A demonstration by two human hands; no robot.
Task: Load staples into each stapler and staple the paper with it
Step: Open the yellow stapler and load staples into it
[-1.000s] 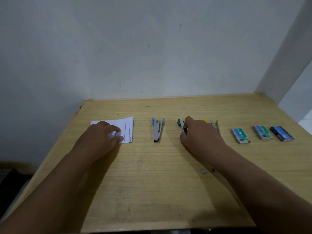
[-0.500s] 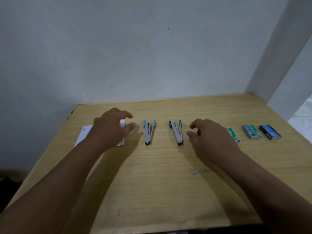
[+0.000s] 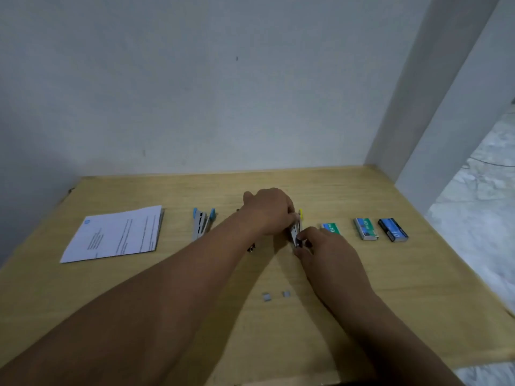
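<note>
Fingers of the left hand (image 3: 269, 211) are closed over the yellow stapler (image 3: 297, 228) on the counter (image 3: 418, 288). Its near end is pinched by the right hand (image 3: 323, 247). Paper (image 3: 117, 235) is left lying far left.

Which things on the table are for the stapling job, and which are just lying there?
For the job: yellow stapler in both hands, blue stapler, paper, three staple boxes.

Just lying there: two small grey bits near the front, maybe loose staples.

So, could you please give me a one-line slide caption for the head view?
Both hands grip the yellow-tipped stapler between the paper and staple boxes.
</note>
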